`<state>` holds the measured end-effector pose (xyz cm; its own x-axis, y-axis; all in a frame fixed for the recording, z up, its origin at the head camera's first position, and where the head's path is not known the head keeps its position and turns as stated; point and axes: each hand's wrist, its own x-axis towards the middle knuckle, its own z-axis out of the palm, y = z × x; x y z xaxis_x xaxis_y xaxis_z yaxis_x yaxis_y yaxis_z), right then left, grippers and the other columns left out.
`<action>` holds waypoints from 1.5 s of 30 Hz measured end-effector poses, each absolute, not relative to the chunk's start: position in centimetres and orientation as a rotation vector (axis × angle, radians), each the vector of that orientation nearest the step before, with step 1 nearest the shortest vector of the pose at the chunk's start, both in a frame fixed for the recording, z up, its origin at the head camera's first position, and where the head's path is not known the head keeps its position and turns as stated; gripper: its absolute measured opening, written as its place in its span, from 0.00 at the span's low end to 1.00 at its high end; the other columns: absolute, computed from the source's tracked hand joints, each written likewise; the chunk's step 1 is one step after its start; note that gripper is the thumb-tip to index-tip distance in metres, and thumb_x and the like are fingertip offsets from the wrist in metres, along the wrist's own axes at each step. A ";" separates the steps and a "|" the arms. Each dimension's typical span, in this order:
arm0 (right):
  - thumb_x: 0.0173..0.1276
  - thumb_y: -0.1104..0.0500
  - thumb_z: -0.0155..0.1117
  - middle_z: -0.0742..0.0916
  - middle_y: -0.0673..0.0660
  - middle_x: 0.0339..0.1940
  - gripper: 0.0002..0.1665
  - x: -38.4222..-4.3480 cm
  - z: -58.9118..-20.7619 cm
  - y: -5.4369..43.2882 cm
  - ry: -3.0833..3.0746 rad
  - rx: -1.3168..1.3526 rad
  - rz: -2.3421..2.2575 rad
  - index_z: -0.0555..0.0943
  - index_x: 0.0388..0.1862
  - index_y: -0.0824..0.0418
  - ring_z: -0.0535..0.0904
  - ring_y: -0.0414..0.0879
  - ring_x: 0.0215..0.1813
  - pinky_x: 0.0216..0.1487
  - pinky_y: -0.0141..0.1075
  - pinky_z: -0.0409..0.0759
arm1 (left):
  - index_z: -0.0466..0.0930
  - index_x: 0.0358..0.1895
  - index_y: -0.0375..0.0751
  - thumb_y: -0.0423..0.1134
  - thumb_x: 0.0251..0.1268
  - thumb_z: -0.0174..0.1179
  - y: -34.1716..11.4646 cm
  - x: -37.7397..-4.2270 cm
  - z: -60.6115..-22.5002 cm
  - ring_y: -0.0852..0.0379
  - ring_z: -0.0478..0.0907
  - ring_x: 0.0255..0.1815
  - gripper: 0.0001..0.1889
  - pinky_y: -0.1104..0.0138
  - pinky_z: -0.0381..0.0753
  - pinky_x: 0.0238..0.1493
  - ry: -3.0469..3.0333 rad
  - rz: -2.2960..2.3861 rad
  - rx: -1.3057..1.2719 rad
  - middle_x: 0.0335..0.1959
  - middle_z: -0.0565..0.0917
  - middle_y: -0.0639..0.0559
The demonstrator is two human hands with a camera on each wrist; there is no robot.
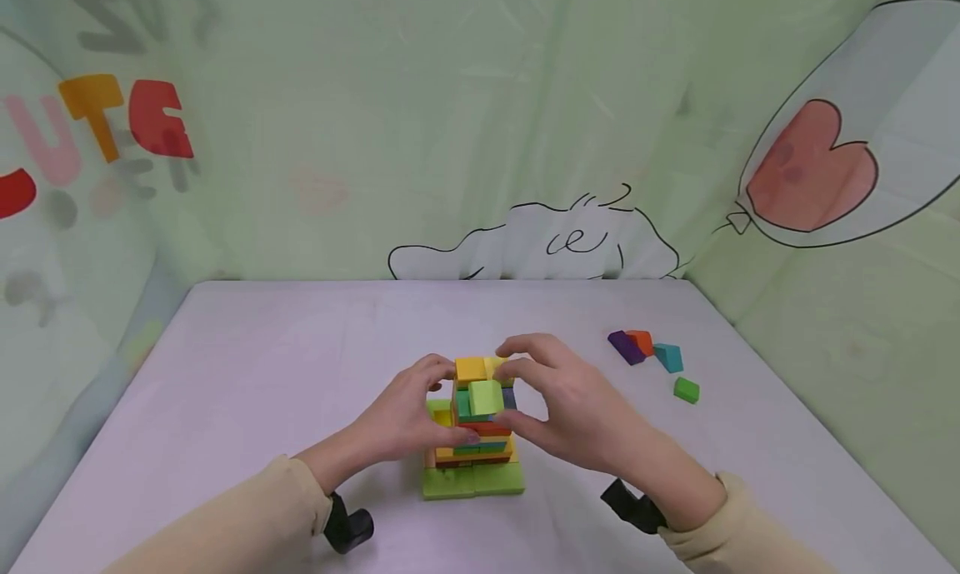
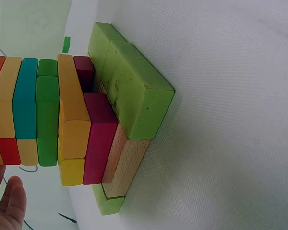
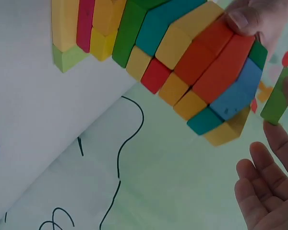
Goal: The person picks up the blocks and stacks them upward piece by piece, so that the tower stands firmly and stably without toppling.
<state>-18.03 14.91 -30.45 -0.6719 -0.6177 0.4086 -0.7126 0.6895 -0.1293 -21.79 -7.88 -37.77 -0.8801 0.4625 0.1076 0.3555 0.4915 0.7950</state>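
Observation:
A tower of coloured wooden blocks (image 1: 483,453) stands on a light green block base (image 1: 498,478) in the middle of the table. My left hand (image 1: 401,411) grips its left side, thumb across the front and fingers towards the back. In the right wrist view that thumb lies on an orange-red block (image 3: 225,69). My right hand (image 1: 577,399) pinches a light green block (image 1: 486,397) between thumb and fingers, in front of the tower's upper layers. In the right wrist view this green block (image 3: 277,98) is apart from the tower. Yellow blocks (image 1: 471,369) form the top.
To the right on the table (image 1: 262,366) lie loose blocks: a purple block (image 1: 625,347), an orange block (image 1: 642,341), a teal block (image 1: 668,357) and a green block (image 1: 686,390). A printed curtain (image 1: 375,124) rises behind the table's far edge.

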 end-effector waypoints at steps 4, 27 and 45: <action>0.53 0.52 0.85 0.83 0.57 0.59 0.22 -18.1 -30.7 14.3 -2.556 1.053 0.337 0.83 0.42 0.55 0.80 0.52 0.62 0.52 0.40 0.88 | 0.79 0.59 0.46 0.48 0.51 0.80 -7.9 -21.8 -37.8 0.41 0.75 0.64 0.31 0.46 0.78 0.65 2.599 1.357 0.734 0.59 0.78 0.52; 0.54 0.50 0.84 0.83 0.57 0.59 0.24 -18.5 -30.9 13.7 -2.581 1.031 0.369 0.82 0.43 0.56 0.80 0.52 0.62 0.54 0.42 0.88 | 0.79 0.58 0.42 0.45 0.51 0.80 -8.1 -21.8 -37.8 0.41 0.74 0.64 0.31 0.45 0.78 0.67 2.586 1.394 0.787 0.57 0.78 0.51; 0.54 0.49 0.84 0.81 0.60 0.62 0.25 -18.5 -32.6 11.6 -2.490 1.004 0.415 0.73 0.33 0.53 0.79 0.52 0.59 0.47 0.36 0.88 | 0.79 0.59 0.41 0.43 0.55 0.76 -8.3 -21.9 -37.9 0.40 0.77 0.63 0.28 0.44 0.77 0.66 2.585 1.407 0.852 0.59 0.78 0.49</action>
